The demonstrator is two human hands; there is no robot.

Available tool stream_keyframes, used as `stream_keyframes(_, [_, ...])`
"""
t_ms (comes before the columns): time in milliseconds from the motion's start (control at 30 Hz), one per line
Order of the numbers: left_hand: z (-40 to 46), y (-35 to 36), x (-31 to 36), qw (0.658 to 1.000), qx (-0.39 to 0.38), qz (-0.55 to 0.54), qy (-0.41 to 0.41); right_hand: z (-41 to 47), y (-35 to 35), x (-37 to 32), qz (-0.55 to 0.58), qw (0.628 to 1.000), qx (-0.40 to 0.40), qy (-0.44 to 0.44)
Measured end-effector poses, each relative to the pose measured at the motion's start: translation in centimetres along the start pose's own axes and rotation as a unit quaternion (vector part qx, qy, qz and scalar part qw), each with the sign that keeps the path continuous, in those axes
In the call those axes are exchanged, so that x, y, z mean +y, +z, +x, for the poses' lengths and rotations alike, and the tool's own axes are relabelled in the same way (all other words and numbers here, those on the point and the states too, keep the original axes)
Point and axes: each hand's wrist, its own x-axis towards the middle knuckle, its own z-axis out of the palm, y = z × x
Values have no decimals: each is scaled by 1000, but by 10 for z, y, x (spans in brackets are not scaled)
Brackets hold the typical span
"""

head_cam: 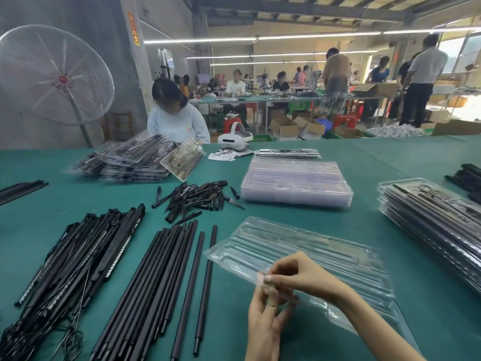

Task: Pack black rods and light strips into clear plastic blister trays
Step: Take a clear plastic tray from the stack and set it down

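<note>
Blister tray (299,254), clear plastic, empty, is held tilted above the green bench (390,157) at its near long edge. That edge is pinched by the right hand (296,276), fingers curled round the rim. The left hand (268,306) is raised just below, its fingers (270,295) touching the same edge from underneath; whether a firm grip is taken cannot be told.

Black rods (161,282) are laid in a loose row on the bench, just left of the tray, running toward the near edge. Two single rods lie apart from the row, nearest the tray.

Light strips (78,256), black with pale dotted faces and trailing thin wires, are heaped left of the rods.

Short black pointed spikes (197,196) are piled beyond the rods, near the bench's middle.

Stack of empty clear trays (296,183) is set beyond the held tray, well apart from it.

Stack of filled trays (437,212) is placed at the right.

Heap of filled trays (130,160) is placed at far left, before a seated person in a pale top (177,121).

White headset (234,140) rests at the bench's far edge.

Large pedestal fan (52,74) stands at upper left.
</note>
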Motion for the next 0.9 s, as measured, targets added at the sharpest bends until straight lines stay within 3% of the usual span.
stream_keyframes(100, [5,2,-7,1000,30,4,-9,-1,2,1,16,1000,2,-2])
stream_keyframes(433, [10,5,-9,999,8,-37,-23,-7,0,-3,46,999,1,3])
stream_keyframes(567, [8,2,-7,999,9,45,14,-7,2,-4,44,999,-7,0])
stream_keyframes(767, [10,7,-4,997,71,-1,16,-3,10,-16,-97,995,11,-13])
stream_keyframes(900, [15,11,-2,997,75,4,-9,3,16,-30,-277,959,58,-25])
